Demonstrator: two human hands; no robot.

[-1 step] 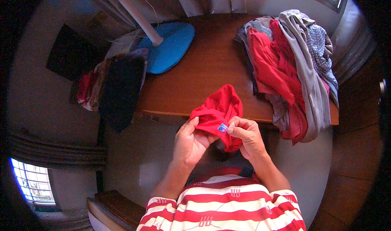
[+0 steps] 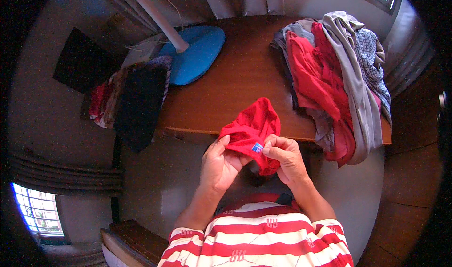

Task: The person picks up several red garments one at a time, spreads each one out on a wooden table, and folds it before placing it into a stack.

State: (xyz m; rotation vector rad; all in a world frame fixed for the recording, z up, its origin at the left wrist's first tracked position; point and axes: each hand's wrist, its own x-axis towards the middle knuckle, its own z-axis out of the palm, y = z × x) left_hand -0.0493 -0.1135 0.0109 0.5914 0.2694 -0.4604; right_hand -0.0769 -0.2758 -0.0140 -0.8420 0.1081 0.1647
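Note:
A bunched red garment [image 2: 254, 125] is held up between my two hands, just in front of the table's near edge. What kind of garment it is cannot be made out. On its lower band sits a small blue label [image 2: 257, 147]. My left hand [image 2: 221, 162] grips the band from the left, thumb on top and fingers underneath. With thumb and forefinger pinched beside the label, my right hand [image 2: 284, 157] holds the garment's right side. Some of the fingers of both hands are hidden by the cloth.
A brown wooden table [image 2: 245, 69] stands ahead. At its right lies a heap of red, grey and patterned clothes [image 2: 320, 83] that hangs over the front edge. Far left are a blue stand base [image 2: 202, 45] with a white pole and a pile of dark clothes [image 2: 141, 97].

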